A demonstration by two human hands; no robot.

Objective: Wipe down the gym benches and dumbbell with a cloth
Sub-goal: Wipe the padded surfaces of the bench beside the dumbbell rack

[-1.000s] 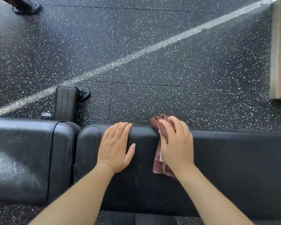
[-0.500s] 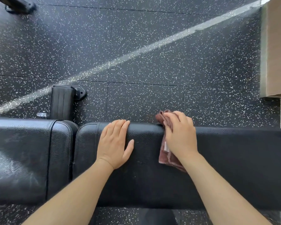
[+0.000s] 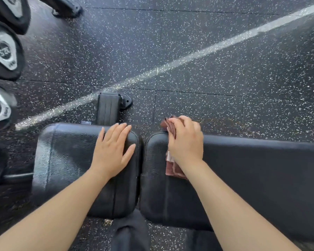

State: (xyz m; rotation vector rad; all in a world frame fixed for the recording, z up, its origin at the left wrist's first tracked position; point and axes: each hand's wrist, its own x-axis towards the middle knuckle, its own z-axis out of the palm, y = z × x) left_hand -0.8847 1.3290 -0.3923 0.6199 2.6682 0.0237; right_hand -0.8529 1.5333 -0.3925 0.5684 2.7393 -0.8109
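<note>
**Cloth pressed to the long bench pad, other hand flat on the seat pad**

The reddish-brown cloth [image 3: 172,168] lay folded on the long black bench pad [image 3: 252,178], close to that pad's left end and reaching from its far edge back toward the near side. Its far corner stuck out past the pad's far edge over the floor. The right hand [image 3: 186,142] lay on top of the cloth, fingers curled over its far end and gripping it against the pad's edge, so that only the cloth's far tip and its near part showed.

Just left of that pad, across a narrow gap, sat the shorter black seat pad [image 3: 67,160]. The left hand [image 3: 112,151] rested on it, open and flat, palm down, fingers together and pointing toward the far edge, thumb spread toward the gap. It held nothing. Both forearms were bare and came in from the near edge of the view.

Beyond the seat pad's far edge, a black ribbed frame foot [image 3: 108,109] stood on the floor. The floor [image 3: 188,42] was dark rubber tiling flecked with white, crossed by a pale diagonal stripe [image 3: 216,47] running from lower left to upper right.

Along the left edge stood a row of dumbbells [image 3: 5,51], black heads with silver end plates; the numbers on the plates were too blurred to read surely.
</note>
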